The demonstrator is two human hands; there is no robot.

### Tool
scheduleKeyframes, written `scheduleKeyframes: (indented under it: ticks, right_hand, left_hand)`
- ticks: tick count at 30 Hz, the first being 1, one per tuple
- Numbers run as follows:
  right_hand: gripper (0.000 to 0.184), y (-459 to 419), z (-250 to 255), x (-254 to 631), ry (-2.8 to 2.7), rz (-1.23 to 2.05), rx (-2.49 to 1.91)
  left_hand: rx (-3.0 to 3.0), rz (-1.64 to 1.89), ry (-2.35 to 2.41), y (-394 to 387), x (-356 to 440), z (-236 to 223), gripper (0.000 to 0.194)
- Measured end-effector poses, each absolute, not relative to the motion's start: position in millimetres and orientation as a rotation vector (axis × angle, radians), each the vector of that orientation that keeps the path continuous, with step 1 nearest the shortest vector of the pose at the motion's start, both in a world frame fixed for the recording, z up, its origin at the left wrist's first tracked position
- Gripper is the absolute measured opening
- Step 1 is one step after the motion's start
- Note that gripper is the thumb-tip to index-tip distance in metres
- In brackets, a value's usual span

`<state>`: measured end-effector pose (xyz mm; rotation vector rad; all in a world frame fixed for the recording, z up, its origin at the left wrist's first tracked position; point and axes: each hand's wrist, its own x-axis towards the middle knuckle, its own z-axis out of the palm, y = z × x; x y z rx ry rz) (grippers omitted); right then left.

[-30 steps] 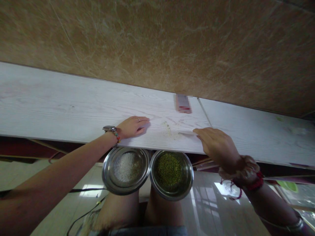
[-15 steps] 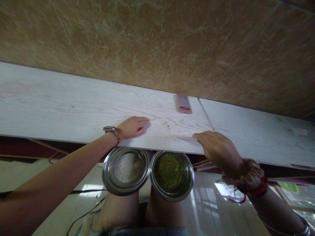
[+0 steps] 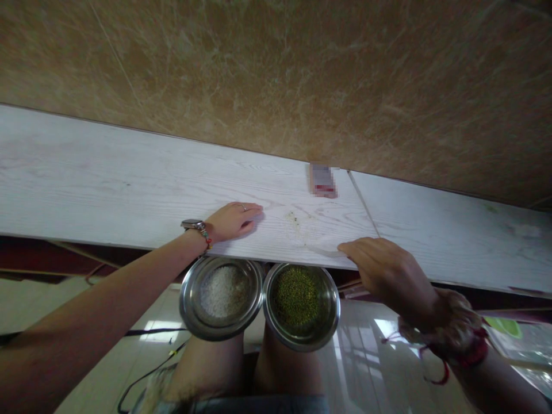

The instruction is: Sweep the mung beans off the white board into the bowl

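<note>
My left hand [image 3: 232, 221] lies flat, palm down, on a pale wood-grain tabletop [image 3: 107, 184], fingers stretched toward a small scatter of grains [image 3: 294, 219]. At the table's near edge my right hand [image 3: 383, 269] is cupped, fingers together and touching the wood; I cannot make out anything in it. Below the edge, on my knees, sit two steel bowls side by side. The left bowl [image 3: 221, 298] holds white rice. The right bowl [image 3: 301, 306] holds green mung beans and is just under my right hand's fingertips.
A small blurred pink card or box [image 3: 321, 180] lies at the table's far edge against a brown marbled wall [image 3: 276, 75]. A seam [image 3: 362, 201] splits the tabletop. Glossy floor and a dark cable [image 3: 146, 356] show below.
My right hand has slid back from the grain scatter to the near edge of the table. The grain pile looks smaller. My left hand has stayed put.
</note>
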<state>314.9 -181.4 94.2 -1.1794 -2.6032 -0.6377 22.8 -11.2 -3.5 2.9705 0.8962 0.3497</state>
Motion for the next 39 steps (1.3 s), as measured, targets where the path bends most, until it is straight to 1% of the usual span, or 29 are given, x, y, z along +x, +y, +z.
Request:
scheduleKeyframes:
  ticks: [7,13,18,24,28,34,39]
  right_hand:
    - [0.036,-184.4,94.7,313.2,-2.603,-0.61,-1.193]
    - [0.033,-182.1,94.4,310.8,-2.567,-0.721,-1.167]
    - [0.033,-185.6,98.1,308.6,-2.579,-0.648,-1.146]
    - [0.032,-184.2,98.9,307.6,-2.574,-0.717,-1.141]
    - [0.035,-183.7,98.4,308.7,-2.604,-0.66,-1.164]
    - [0.032,-179.6,93.7,309.6,-2.573,-0.712,-1.134]
    - [0.032,-182.6,97.1,308.6,-2.593,-0.663,-1.143]
  left_hand:
    - [2.965,0.395,0.881,-9.3,22.1,-6.0,0.032]
    - [2.968,0.349,0.916,-12.1,23.5,-2.5,0.034]
    - [2.956,0.363,0.899,-11.5,23.3,-3.1,0.034]
    - [2.979,0.374,0.899,-10.3,22.7,-4.5,0.033]
    - [2.992,0.388,0.882,-9.8,22.7,-5.3,0.032]
    - [3.0,0.422,0.873,-9.0,22.3,-7.6,0.031]
    - [3.007,0.422,0.873,-9.4,22.6,-6.9,0.032]
